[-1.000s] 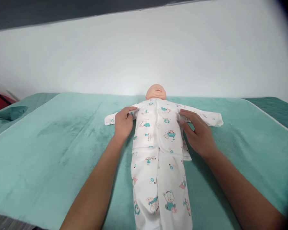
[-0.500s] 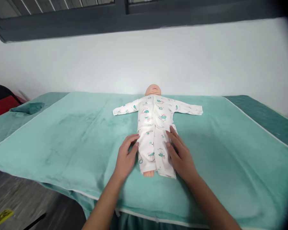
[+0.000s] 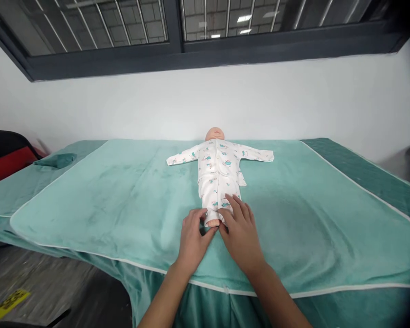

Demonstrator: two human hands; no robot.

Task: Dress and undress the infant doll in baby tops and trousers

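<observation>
A baby doll [image 3: 216, 133] lies on its back on a teal blanket [image 3: 123, 200], head toward the wall, arms spread. It wears a white printed top [image 3: 218, 160] and matching trousers [image 3: 216, 197]. My left hand [image 3: 193, 237] sits at the trouser cuffs, its fingers curled by the doll's bare foot [image 3: 212, 222]. My right hand [image 3: 239, 230] lies flat over the lower end of the other trouser leg, fingers stretched out.
The blanket covers a table whose near edge [image 3: 225, 289] hangs just below my wrists. A folded teal cloth [image 3: 54, 160] lies at the far left beside a red and black object [image 3: 3, 157]. A white wall and dark window frame stand behind.
Both hands have slid down the doll from its chest and shoulders to the trouser cuffs. The view has pulled back, showing the whole table and the window.
</observation>
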